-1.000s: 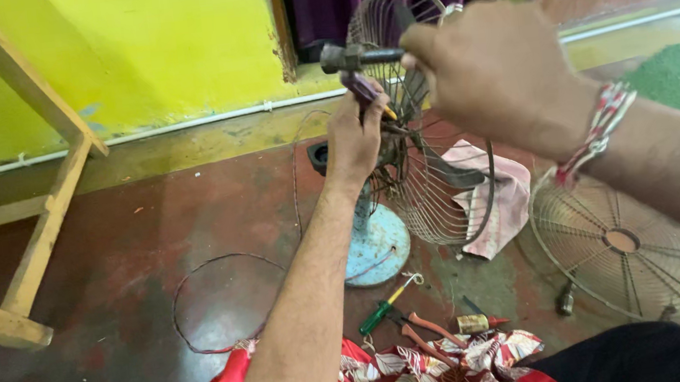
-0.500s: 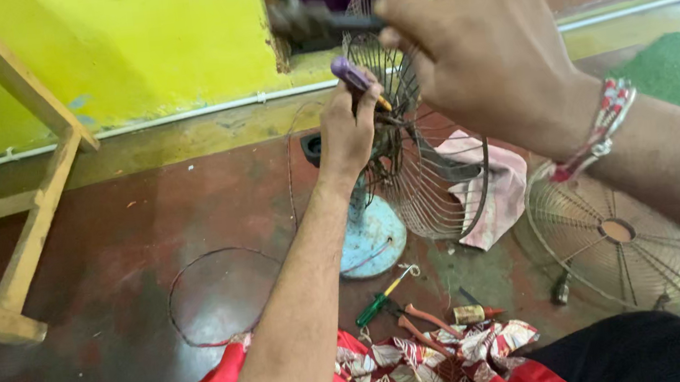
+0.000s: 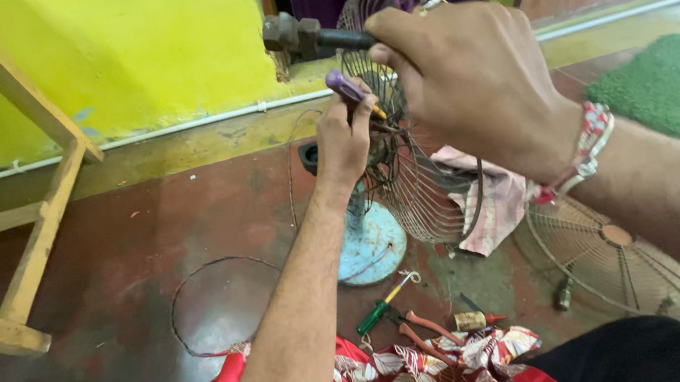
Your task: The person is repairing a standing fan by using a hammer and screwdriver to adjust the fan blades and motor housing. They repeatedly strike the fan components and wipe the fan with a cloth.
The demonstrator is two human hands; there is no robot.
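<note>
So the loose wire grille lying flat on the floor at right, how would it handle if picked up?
The loose grille is thin wire spokes and mostly open gaps, so probably light for its spread. Thin wires suggest some flex and wobble if lifted by one edge. It lies flat and dished on the floor, so unlikely to roll; fingers hook its wires easily.

two fan grilles (image 3: 428,148), two screwdrivers (image 3: 350,89)
</note>
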